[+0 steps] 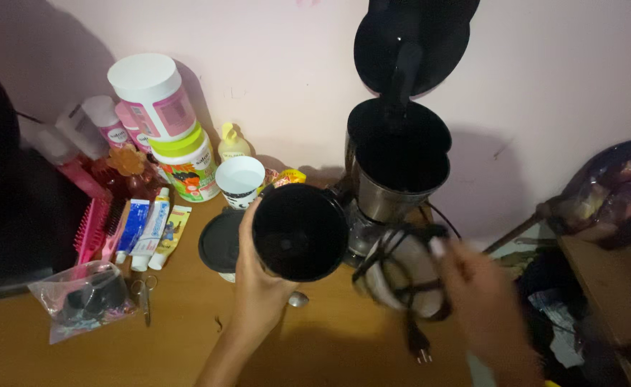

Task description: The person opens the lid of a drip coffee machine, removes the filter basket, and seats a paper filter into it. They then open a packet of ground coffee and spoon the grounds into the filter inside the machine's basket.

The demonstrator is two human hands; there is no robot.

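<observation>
My left grip [258, 276] wraps the black filter basket [300, 231], held tilted just left of the open coffee maker [396, 172]. My right grip [477, 294], blurred, clutches the bundled power cord [401, 269]; I'd steady it clear of the desk [172, 337] edge.

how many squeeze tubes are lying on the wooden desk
3. A blue tube, a white and blue tube and a yellow tube lie side by side beside the pink hairbrush. Others may be hidden among the jars.
</observation>
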